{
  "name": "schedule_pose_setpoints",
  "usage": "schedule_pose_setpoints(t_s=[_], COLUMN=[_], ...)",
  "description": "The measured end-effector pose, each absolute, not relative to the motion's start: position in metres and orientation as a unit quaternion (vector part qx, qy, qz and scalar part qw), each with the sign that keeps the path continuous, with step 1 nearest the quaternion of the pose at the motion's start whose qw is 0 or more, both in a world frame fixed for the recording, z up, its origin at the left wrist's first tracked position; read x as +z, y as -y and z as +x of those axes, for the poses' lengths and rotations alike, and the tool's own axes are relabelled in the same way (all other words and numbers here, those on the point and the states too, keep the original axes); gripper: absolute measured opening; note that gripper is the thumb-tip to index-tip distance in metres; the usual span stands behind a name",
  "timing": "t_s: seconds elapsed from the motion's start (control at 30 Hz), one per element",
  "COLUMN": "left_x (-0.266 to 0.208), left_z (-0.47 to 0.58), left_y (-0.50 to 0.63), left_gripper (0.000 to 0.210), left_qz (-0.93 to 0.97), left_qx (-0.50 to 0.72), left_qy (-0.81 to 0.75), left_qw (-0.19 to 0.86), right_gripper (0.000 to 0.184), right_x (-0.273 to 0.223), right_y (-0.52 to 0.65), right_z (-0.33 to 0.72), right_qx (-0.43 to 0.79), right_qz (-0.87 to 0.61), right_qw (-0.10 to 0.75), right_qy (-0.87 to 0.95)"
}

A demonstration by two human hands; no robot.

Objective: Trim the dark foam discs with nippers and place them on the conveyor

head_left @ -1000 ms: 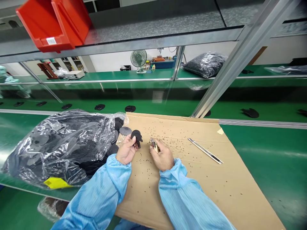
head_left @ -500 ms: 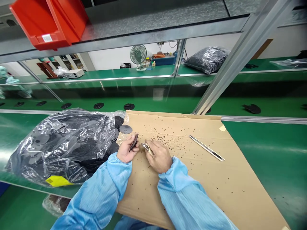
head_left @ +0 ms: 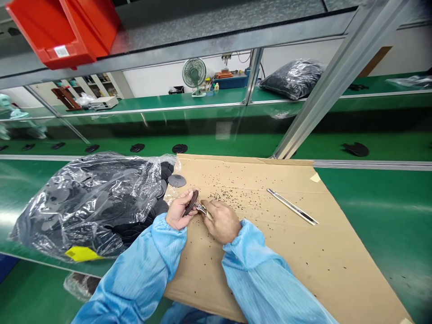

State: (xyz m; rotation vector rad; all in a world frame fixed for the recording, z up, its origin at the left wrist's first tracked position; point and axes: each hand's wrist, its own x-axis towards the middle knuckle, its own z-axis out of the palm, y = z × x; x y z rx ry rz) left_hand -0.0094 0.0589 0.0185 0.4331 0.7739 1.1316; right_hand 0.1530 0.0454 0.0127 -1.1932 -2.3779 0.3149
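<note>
My left hand [head_left: 179, 211] grips a dark round disc [head_left: 191, 203] by its edge, tilted up over the cardboard. In my right hand [head_left: 223, 221] are small metal nippers [head_left: 202, 209] with pale handles, the fingers wrapped round them. Their jaws meet the disc's right edge; whether they bite into it I cannot tell. Small black bits [head_left: 225, 195] lie scattered over the cardboard sheet [head_left: 270, 252] around my hands. Beside my left hand, a clear plastic bag [head_left: 84, 202] spills many similar dark discs, and one grey disc [head_left: 177, 181] lies at its mouth.
A slim knife-like tool [head_left: 292, 206] lies on the cardboard to the right. Dark discs [head_left: 180, 148] sit in a row on the green conveyor [head_left: 222, 146] behind. A slanted metal post [head_left: 340, 81] rises at right; overhead, a red bin [head_left: 64, 33] hangs from a shelf.
The nippers have moved left from a small gap to the edge of the disc. My left hand has turned the disc slightly, showing more of its face. The view has shifted a little.
</note>
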Motion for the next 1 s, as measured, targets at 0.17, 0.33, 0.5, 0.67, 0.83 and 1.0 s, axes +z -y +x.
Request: schedule_pose_setpoints(t_s=[0.17,0.33,0.5,0.67,0.83,1.0], left_x=[0.018,0.016,0.013,0.012,0.012,0.011], left_z=[-0.009,-0.007,-0.005,-0.006,-0.007,-0.008], left_y=[-0.059,-0.058,-0.058,-0.06,-0.061,-0.062], left_gripper=[0.033,0.038,0.037,0.037,0.036,0.034], left_qz=[0.209,0.218,0.228,0.218,0.216,0.22], left_qx=[0.526,0.534,0.536,0.525,0.517,0.514], left_qy=[-0.372,-0.397,-0.423,-0.417,-0.399,-0.398], left_qw=[0.736,0.713,0.694,0.71,0.726,0.728], right_gripper=[0.028,0.029,0.031,0.029,0.031,0.032], right_x=[0.023,0.029,0.028,0.027,0.027,0.025], right_y=[-0.044,-0.043,-0.044,-0.044,-0.043,-0.043], right_z=[0.155,0.157,0.157,0.157,0.156,0.157], right_qx=[0.145,0.159,0.164,0.166,0.16,0.183], right_qz=[-0.444,-0.45,-0.456,-0.46,-0.469,-0.461], right_qw=[0.17,0.125,0.099,0.097,0.127,0.134], right_qy=[0.868,0.87,0.869,0.867,0.859,0.858])
